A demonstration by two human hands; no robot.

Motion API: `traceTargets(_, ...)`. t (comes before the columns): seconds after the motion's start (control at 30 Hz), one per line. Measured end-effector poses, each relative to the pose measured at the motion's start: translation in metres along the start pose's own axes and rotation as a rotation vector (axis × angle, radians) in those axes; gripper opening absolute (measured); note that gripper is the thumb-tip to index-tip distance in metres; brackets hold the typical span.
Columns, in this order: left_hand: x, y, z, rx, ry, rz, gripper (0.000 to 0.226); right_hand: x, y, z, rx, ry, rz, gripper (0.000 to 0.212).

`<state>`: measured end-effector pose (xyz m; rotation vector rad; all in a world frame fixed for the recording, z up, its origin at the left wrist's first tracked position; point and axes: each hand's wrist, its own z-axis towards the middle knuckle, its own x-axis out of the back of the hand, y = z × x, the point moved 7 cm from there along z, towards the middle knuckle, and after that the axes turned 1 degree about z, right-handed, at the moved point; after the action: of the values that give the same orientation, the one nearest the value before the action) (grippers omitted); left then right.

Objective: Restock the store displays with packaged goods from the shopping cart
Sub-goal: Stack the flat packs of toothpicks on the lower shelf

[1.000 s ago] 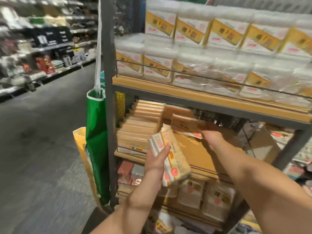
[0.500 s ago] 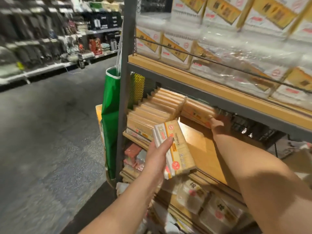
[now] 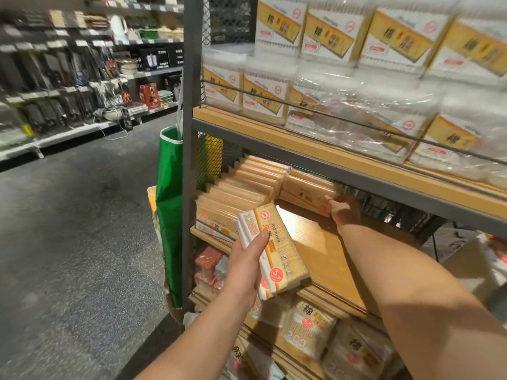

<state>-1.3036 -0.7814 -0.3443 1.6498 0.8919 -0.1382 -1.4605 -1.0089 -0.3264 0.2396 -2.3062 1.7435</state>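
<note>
Grey speckled aisle floor (image 3: 68,242) at far left, then a green fabric bag (image 3: 168,215) hanging on the dark metal upright (image 3: 188,160) of the display rack. Right of the upright, on the light wooden middle shelf (image 3: 323,248), a row of flat tan toothpick packs (image 3: 236,196) stands on edge, leaning back, running front-left to back-right. Left hand (image 3: 247,270) holds a stack of rectangular tan-and-white toothpick packs (image 3: 274,250) in front of the shelf edge, thumb across the printed face, fingers wrapped behind; stack long axis tilts from upper left to lower right, roughly parallel to the shelved row. Further right and deeper in, right hand (image 3: 344,209) reaches under the upper shelf and grips the end of a single tan toothpick pack (image 3: 307,187) lying on its side next to the back of the row; fingers curled on it, exact finger placement partly hidden. Hands well apart, right one nearer the open slot. Bare shelf lies just right of the row, between the two hands, so the held stack likely goes up and right into that gap. Above, clear plastic cotton-swab boxes with yellow labels (image 3: 343,86) behind a thin wire rail. Shopping cart not identifiable in view.
</note>
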Motion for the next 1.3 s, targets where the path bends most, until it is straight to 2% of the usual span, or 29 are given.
traceTargets(0.1, -0.002, -0.001, 0.000, 0.015, 0.005, -0.035, 0.034, 0.000, 0.004, 0.001, -0.003, -0.059, -0.048, 0.032)
traceTargets(0.17, -0.002, -0.001, 0.001, 0.020, 0.011, -0.043, 0.034, 0.004, 0.002, -0.003, 0.054, -0.047, -0.091, 0.027)
traceTargets(0.27, -0.001, -0.003, 0.005, 0.036, 0.027, -0.068, 0.039, 0.009, -0.002, -0.013, 0.086, 0.016, -0.060, 0.030)
traceTargets(0.37, -0.003, -0.007, 0.008, 0.071, 0.050, -0.109, 0.043, 0.013, 0.001, -0.034, 0.027, 0.041, -0.020, 0.048)
traceTargets(0.43, -0.007, -0.007, 0.009, 0.073, 0.037, -0.118, 0.047, 0.011, 0.010, -0.058, -0.073, -0.079, 0.099, 0.050)
traceTargets(0.47, -0.010, -0.007, 0.010, 0.062, 0.023, -0.117, 0.049, 0.008, 0.012, -0.073, -0.095, -0.206, 0.133, 0.046)
traceTargets(0.57, -0.019, -0.006, 0.012, 0.014, 0.010, -0.097, 0.054, -0.001, 0.010, -0.119, -0.071, -0.591, -0.029, 0.042)
traceTargets(0.67, -0.026, -0.006, 0.014, 0.007, 0.016, -0.099, 0.047, 0.004, 0.005, -0.143, -0.033, -0.694, -0.142, 0.031)
traceTargets(0.73, -0.029, -0.006, 0.015, 0.022, 0.021, -0.110, 0.044, 0.009, 0.004, -0.149, -0.015, -0.703, -0.239, 0.018)
traceTargets(0.8, -0.031, -0.006, 0.015, 0.019, 0.004, -0.104, 0.045, 0.013, 0.007, -0.154, -0.012, -0.696, -0.313, 0.019)
traceTargets(0.87, -0.031, -0.006, 0.016, 0.017, 0.006, -0.096, 0.048, 0.014, 0.011, -0.156, -0.016, -0.673, -0.324, 0.024)
traceTargets(0.97, -0.032, -0.010, 0.017, 0.041, 0.003, -0.087, 0.047, 0.017, 0.015, -0.160, -0.019, -0.635, -0.274, 0.017)
traceTargets(1.07, -0.035, -0.014, 0.018, 0.052, -0.017, -0.048, 0.050, 0.024, 0.017, -0.158, -0.066, -0.588, -0.069, 0.013)
traceTargets(1.2, -0.035, -0.013, 0.022, 0.045, -0.035, 0.009, 0.046, 0.041, 0.013, -0.135, -0.072, -0.408, 0.296, 0.024)
traceTargets(1.3, -0.025, -0.008, 0.028, 0.058, 0.017, 0.016, 0.035, 0.053, 0.014, -0.105, -0.047, -0.231, 0.268, 0.022)
